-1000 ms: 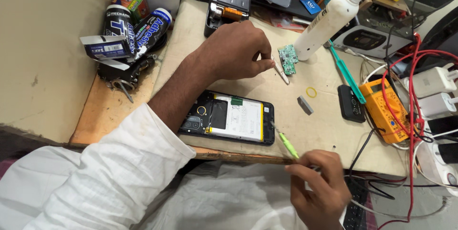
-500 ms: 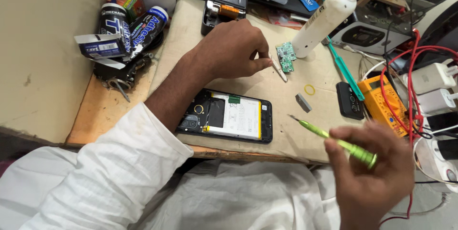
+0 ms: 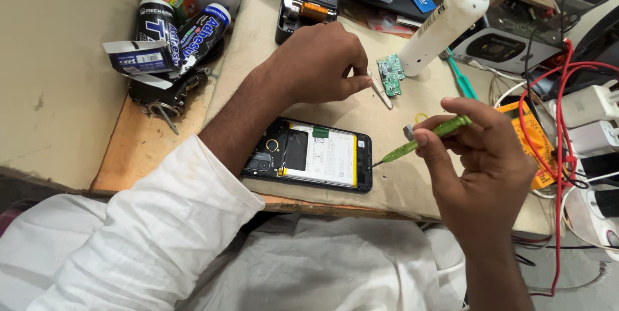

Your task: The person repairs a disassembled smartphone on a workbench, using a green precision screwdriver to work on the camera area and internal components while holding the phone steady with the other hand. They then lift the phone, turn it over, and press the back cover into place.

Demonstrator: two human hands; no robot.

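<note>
Holding one green screwdriver, the right hand has its grip clenched on the handle, tip just beside one opened phone on the desk. The left hand pinches one thin white tool beside one small green circuit board. Two dark adhesive tubes lie at the desk's left.

A white squeeze bottle leans at the bench's far side; dark adhesive tubes lie heaped at the left, above a bunch of keys; an orange multimeter sits at the right among red wires; white plugs lie beyond; a teal tool rests near the bottle.
</note>
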